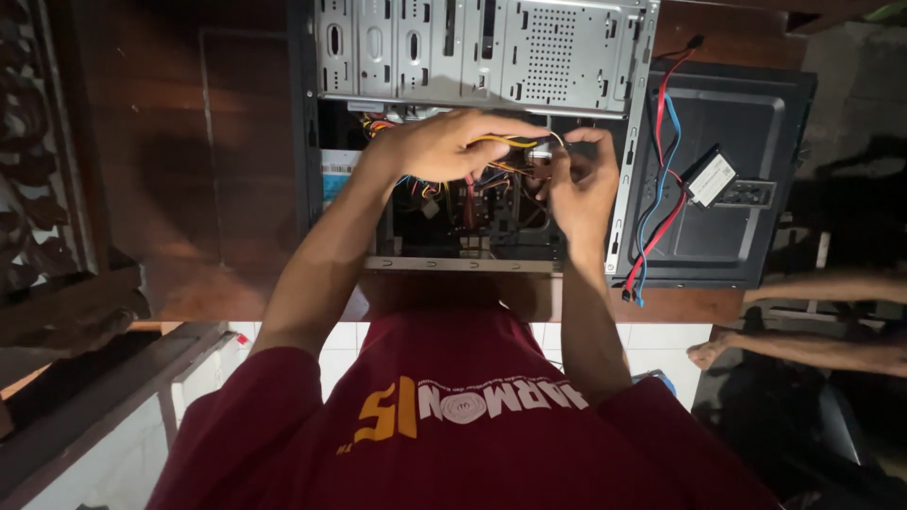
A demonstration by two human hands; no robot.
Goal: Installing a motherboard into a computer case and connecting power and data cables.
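An open computer case [491, 57] lies on a wooden table, its grey metal drive cage at the far side. Both my hands are inside it. My left hand [444, 146] grips a bundle of yellow and black power wires [505, 142]. Just to its right, my right hand [581, 184] pinches the small connector [542, 151] at the end of those wires. Below the hands, more coloured wires and the board [472, 208] show dimly in the case's dark interior.
The black side panel [756, 113] lies to the right of the case, with red and blue data cables [661, 189] and a small flat drive [710, 178] on it. Another person's bare legs and foot [718, 349] reach in at the right. White floor tiles lie below the table edge.
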